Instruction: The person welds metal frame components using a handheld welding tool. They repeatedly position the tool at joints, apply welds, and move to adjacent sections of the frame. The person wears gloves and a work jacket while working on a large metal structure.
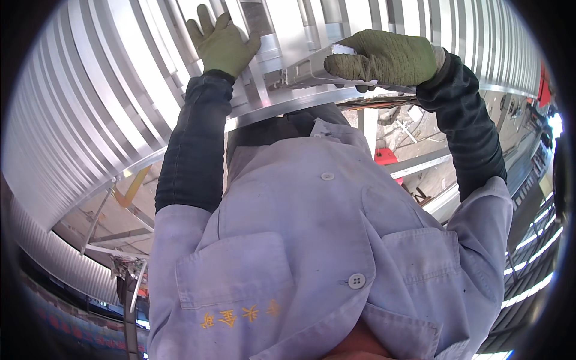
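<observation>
1. Slats (114, 66) of pale, shiny metal lie side by side in front of you, with gaps between them, running across the top of your view.
2. Your left hand (225, 47), in a green glove, lies on these slats with its fingers spread apart; it grasps nothing.
3. Your right hand (387, 59), in a matching glove with a darkened thumb, is wrapped around a grey piece (305, 70), gripping it between thumb and fingers. A few fingertips show beneath its near side.
4. That grey piece is long and blocky. It sits over the near edge of the slats, to the right of your left hand, with one end poking out leftward from your grip. Your glove hides much of it, so you cannot tell what it is.
5. For containers, your pale shirt (288, 198) has a left chest pocket (234, 270) and a right chest pocket (423, 255). Both look fairly flat, and their insides are hidden, so you cannot tell what they hold.
6. Dark sleeves (195, 141) cover your forearms.
7. Below the slats, on your right, you see a littered floor (414, 135) and a red object (386, 158).
</observation>
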Motion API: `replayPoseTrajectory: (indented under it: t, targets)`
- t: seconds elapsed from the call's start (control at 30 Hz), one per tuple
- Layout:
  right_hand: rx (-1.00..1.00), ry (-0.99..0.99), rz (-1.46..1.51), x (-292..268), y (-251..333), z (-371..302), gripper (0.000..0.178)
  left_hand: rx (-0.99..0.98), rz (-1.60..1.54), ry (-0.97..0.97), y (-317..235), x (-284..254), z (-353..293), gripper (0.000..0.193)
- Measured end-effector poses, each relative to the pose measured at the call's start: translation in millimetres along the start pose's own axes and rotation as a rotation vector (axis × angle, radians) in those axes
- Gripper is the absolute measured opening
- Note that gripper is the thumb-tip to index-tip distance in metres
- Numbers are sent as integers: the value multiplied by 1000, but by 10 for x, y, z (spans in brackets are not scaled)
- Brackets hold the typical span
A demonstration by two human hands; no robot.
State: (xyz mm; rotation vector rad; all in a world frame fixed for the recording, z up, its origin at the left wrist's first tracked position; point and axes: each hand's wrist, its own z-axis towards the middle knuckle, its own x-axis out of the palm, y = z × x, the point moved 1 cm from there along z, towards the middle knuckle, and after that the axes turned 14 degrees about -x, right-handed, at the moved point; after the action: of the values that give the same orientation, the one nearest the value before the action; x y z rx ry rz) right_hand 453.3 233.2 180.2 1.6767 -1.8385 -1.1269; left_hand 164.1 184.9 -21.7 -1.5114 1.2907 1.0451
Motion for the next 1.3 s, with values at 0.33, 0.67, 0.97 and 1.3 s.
replayPoseTrajectory:
  t: [0.33, 0.67, 0.97, 1.3]
  targets:
    - [154, 190, -133, -77, 210, 444, 91, -53, -97, 44, 25, -58, -15, 58]
    - [67, 192, -81, -83, 4, 561, 97, -41, -139, 0, 34, -24, 7, 58]
    - [-29, 165, -15, -15, -222, 591, 98, -41, -122, -19, 20, -27, 9, 60]
    - [-11, 170, -27, -25, -193, 590, 104, -94, -62, 124, -40, -169, 57, 56]
